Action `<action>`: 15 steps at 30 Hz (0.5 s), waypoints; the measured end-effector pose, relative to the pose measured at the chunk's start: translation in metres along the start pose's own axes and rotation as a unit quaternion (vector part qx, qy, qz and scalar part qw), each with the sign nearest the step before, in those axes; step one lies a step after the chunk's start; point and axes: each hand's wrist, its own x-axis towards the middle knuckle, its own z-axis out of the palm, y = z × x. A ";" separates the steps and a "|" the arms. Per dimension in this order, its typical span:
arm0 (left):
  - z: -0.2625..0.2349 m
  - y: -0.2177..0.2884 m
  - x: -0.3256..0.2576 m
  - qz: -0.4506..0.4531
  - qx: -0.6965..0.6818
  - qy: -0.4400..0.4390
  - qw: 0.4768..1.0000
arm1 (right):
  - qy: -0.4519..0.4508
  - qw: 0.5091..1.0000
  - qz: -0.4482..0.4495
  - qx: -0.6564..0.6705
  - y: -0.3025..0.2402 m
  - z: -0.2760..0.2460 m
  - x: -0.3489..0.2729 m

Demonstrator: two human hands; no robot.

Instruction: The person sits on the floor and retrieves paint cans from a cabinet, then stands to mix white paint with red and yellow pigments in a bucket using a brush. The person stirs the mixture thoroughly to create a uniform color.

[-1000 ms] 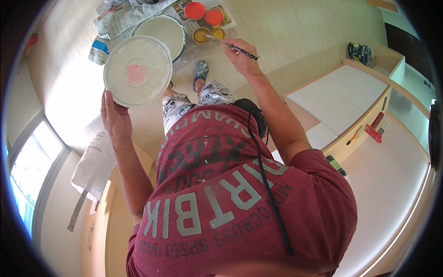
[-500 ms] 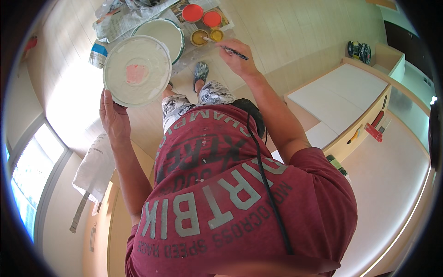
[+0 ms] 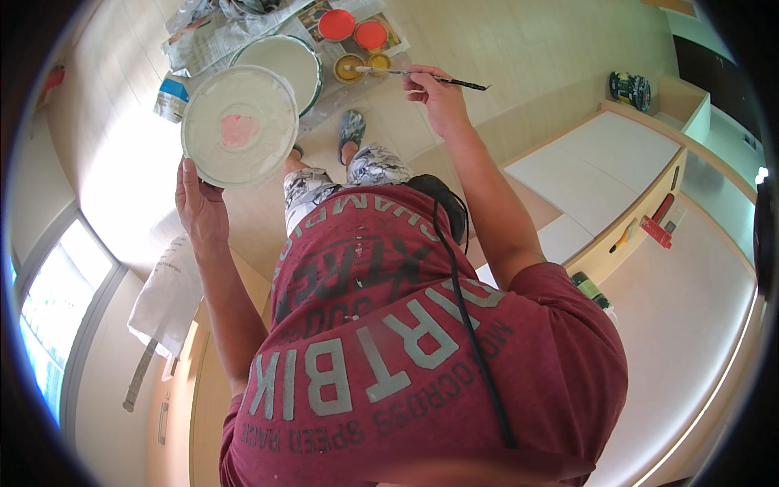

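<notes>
My left hand [image 3: 200,207] is closed on the rim of a round white lid [image 3: 243,166], held up flat. A pale coat of paint with a pink patch [image 3: 239,130] in the middle covers it. In my right hand [image 3: 438,101] a thin paintbrush [image 3: 466,84] is pinched by its dark handle. Its bristle end points left, over or beside a small ochre paint pot [image 3: 349,68]; contact cannot be told. Another ochre pot [image 3: 379,61] and two red paint pots [image 3: 337,25] stand close by. Partly behind the lid is a large white bucket [image 3: 318,65] with a green rim.
Newspaper [image 3: 199,50] and plastic sheeting lie under the pots. A blue-and-white container [image 3: 172,99] stands left of the bucket. At right are a white-panelled cabinet [image 3: 596,158], a dark tin [image 3: 630,91] and a red tool [image 3: 657,231]. A white sheet [image 3: 170,288] hangs at left.
My right hand has shifted right and slightly down, and the brush has swung to lie more level. The left hand and lid have hardly moved.
</notes>
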 end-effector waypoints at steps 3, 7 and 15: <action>-0.003 -0.003 0.002 0.003 0.004 -0.004 1.000 | -0.002 1.000 0.002 0.015 -0.001 -0.006 0.000; -0.012 -0.009 0.004 -0.009 0.002 -0.005 1.000 | -0.009 0.998 0.015 0.064 -0.004 -0.015 -0.004; 0.016 -0.028 0.011 -0.027 0.003 -0.040 0.999 | -0.199 0.975 -0.089 0.045 -0.087 0.042 -0.076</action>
